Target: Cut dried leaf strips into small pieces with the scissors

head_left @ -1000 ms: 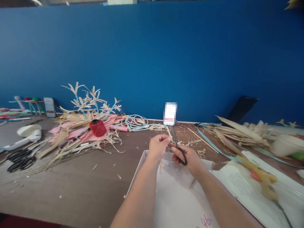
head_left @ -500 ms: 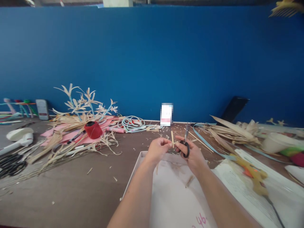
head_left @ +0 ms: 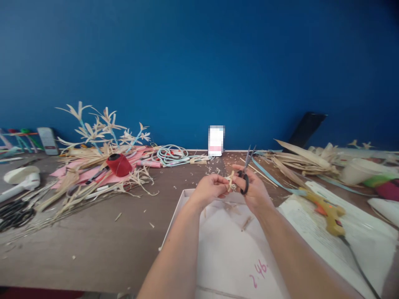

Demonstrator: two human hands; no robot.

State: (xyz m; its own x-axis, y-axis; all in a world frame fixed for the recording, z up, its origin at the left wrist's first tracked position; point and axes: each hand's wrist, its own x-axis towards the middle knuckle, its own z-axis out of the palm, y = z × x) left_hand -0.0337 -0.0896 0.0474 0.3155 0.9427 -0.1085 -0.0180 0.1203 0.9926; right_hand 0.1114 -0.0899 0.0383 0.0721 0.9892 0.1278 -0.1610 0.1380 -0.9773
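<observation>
Over the far end of a white box lid (head_left: 230, 249), my left hand (head_left: 212, 187) pinches a small strip of pale dried husk (head_left: 231, 181). My right hand (head_left: 254, 187) is closed around the black handles of a pair of scissors (head_left: 245, 176). Its blades point up and away, slightly parted, clear of the strip. The right fingertips meet the strip close to the left ones, so part of the strip is hidden. Small husk scraps (head_left: 247, 223) lie in the lid.
At left, husk flowers (head_left: 93, 131) stand behind a red thread spool (head_left: 119, 165) and loose strips. Black scissors (head_left: 15, 216) lie far left. A yellow glue gun (head_left: 324, 209) rests on paper at right, near a husk pile (head_left: 307, 162). A blue partition (head_left: 199, 74) rises behind.
The strip, upright before, now sits lower and tilted between my fingertips. My right hand has turned the scissors a little, and their blades show slightly apart. The view has tipped downward.
</observation>
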